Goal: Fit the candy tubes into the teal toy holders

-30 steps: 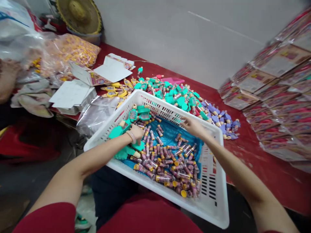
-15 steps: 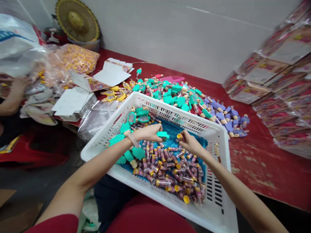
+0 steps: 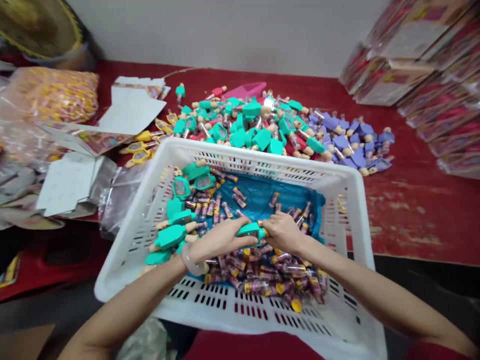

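Note:
My left hand (image 3: pixel 219 240) is closed around a teal plastic toy piece (image 3: pixel 249 230), held level over the basket. Fingers of my right hand (image 3: pixel 284 233) are closed at its right end, where a bit of yellow shows. They pinch a small yellow-ended tube, mostly hidden by the fingers, against the teal piece. Below both hands lies a heap of small clear tubes with yellow ends (image 3: pixel 262 272). At the basket's left side are several teal pieces with beige knobs (image 3: pixel 170 236). A blue plastic sheet (image 3: pixel 258 192) lies under the tubes.
The white slotted basket (image 3: pixel 240 154) rests at the red table's edge. Behind it spread teal pieces (image 3: pixel 238 138) and purple pieces (image 3: pixel 359 156). White cartons (image 3: pixel 67 182) and a bag of yellow-orange parts (image 3: pixel 60 95) are left; wrapped packs (image 3: pixel 442 115) are stacked right.
My right hand has moved left and down with the yellow-ended tube, bringing it against the teal piece in my left hand. The camera view has turned right and tilted down.

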Motion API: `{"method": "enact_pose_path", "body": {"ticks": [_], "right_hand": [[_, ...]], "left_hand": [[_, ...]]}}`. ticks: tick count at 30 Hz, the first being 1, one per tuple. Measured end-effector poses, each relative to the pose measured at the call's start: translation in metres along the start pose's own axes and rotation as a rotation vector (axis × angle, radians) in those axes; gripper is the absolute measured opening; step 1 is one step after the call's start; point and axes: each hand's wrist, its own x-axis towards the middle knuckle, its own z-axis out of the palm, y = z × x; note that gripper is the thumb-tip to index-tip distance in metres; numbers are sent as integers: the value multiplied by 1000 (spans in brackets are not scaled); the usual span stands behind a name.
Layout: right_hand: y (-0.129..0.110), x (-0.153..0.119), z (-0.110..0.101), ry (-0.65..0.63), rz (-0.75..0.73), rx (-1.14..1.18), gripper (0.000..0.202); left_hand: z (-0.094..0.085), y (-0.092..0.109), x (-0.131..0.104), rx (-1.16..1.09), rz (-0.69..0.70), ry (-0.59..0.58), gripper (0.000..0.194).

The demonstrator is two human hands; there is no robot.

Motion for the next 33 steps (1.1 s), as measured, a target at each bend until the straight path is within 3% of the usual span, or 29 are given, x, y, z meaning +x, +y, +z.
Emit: {"method": "enact_pose_path", "body": {"ticks": [5,10,15,20,22,24,29,31,33], "right_hand": [[-12,-13,1,41,-139,-26,10],[-20,-21,-6,95,-41,27,8],[-29,-28,-11,69,-62,-15,11],[-34,-30,-11,-100,-11,2,9],[-35,-29,-13,-176,37,49,12],[-35,-26,-15,-262,84,95,15],[-29,-18,-14,-489,237,256,21],[-24,-14,-12,-585,252,396,25],[-19,-12,-9,-623,242,462,25]], "left_hand": [[14,-1,0,-339,-138,-177,30],[17,3,-2,-645,-304,-229,35],[16,10,-7,-687,-417,-289,33],[17,17,-9,-695,-573,-343,46],[17,17,-8,-636,-542,-343,49],[17,16,-8,-489,-424,-319,44],[24,13,-12,136,-49,-163,38],[28,9,-12,304,13,-152,42],[28,3,-8,309,8,-146,43]]}}
